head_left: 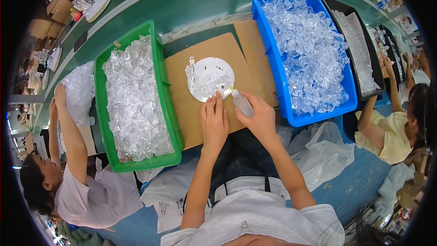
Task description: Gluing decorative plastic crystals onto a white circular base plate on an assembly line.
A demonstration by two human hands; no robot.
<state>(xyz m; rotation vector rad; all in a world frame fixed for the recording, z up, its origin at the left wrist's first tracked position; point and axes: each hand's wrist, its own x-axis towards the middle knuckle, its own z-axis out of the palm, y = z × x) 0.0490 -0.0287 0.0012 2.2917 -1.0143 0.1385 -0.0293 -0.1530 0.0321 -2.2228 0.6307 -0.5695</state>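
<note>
Right hand point(258, 115) fingers pinch a translucent white plastic squeeze bottle point(243, 104) by the round white disc point(207, 76); left hand point(215, 122) at its near rim, can't tell if gripping. Probably gluing; needs steady squeezing next.

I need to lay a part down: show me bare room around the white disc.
Bare cardboard lies beyond the white disc and left of it, toward the green bin. More shows to its right, before the blue bin. Crowded: the disc's near edge, with the left hand, right hand and bottle; both bins, heaped with clear pieces.
</note>
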